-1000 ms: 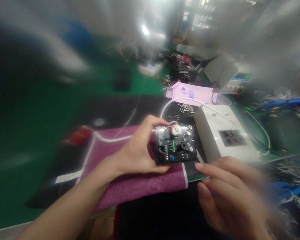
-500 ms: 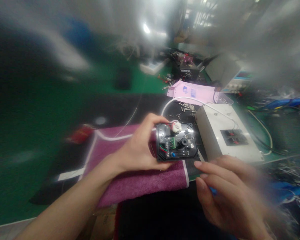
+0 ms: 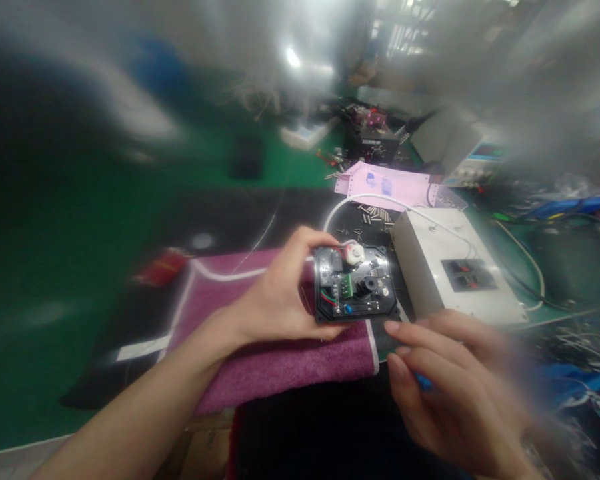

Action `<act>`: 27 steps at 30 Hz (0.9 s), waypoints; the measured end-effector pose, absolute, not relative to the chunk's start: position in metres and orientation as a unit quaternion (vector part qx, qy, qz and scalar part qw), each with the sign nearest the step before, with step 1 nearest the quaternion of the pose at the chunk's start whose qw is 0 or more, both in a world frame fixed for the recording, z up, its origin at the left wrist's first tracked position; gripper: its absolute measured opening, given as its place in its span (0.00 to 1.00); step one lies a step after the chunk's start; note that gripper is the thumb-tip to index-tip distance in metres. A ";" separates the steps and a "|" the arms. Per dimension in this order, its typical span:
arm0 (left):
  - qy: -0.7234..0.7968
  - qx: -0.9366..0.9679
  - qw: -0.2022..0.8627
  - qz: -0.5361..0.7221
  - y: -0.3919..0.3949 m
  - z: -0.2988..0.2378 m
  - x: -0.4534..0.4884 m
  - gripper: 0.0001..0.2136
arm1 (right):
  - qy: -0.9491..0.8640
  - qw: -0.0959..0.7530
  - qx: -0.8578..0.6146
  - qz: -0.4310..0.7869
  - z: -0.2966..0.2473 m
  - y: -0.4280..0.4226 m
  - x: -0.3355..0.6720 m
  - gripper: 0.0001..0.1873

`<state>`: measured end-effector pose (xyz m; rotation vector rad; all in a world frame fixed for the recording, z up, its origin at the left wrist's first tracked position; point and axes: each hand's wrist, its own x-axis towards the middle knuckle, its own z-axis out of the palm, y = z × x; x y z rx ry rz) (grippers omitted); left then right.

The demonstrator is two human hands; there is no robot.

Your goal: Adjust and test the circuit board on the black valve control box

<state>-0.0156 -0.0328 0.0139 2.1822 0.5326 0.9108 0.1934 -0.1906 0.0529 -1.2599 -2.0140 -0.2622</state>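
My left hand [image 3: 283,297] is closed round the left side of a square black housing, its thumb at the top edge and its fingers beneath. In the housing sits a circuit board [image 3: 360,287] facing me, with a round black lens, a green terminal block, red and green wires and a white connector. A white cable [image 3: 230,275] runs behind the hand. My right hand [image 3: 445,380] is apart from the housing at its lower right, thumb and fingertips drawn close together. A bit of blue [image 3: 423,382] shows under its fingers; what it is I cannot make out.
Under my hands lies a purple towel [image 3: 280,380] on a black mat [image 3: 145,340]. To the right stands a white metal box [image 3: 430,267] with black-and-red terminals. Metal pins [image 3: 375,215] lie scattered before pink sheets [image 3: 390,183]. Equipment [image 3: 380,143] stands farther back.
The housing in my left hand has shifted very slightly to the right. My right hand has edged a little to the left, towards it.
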 end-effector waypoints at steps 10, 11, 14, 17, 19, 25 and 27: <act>0.207 0.843 0.353 0.350 -0.032 0.013 -0.016 0.42 | -0.782 0.379 -0.483 -0.101 0.052 -0.191 0.190 0.06; 0.208 0.842 0.354 0.350 -0.032 0.013 -0.016 0.41 | -0.781 0.381 -0.485 -0.101 0.052 -0.191 0.190 0.06; 0.207 0.843 0.352 0.351 -0.032 0.013 -0.016 0.41 | -0.779 0.387 -0.484 -0.100 0.052 -0.190 0.188 0.06; 0.207 0.843 0.350 0.351 -0.033 0.013 -0.016 0.42 | -0.773 0.395 -0.486 -0.101 0.051 -0.189 0.186 0.06; 0.208 0.843 0.350 0.351 -0.033 0.014 -0.015 0.41 | -0.768 0.401 -0.488 -0.105 0.051 -0.188 0.184 0.06; 0.208 0.840 0.359 0.349 -0.034 0.014 -0.016 0.41 | -0.764 0.407 -0.490 -0.104 0.049 -0.186 0.181 0.05; 0.208 0.840 0.359 0.349 -0.033 0.014 -0.016 0.41 | -0.762 0.411 -0.489 -0.104 0.050 -0.186 0.180 0.05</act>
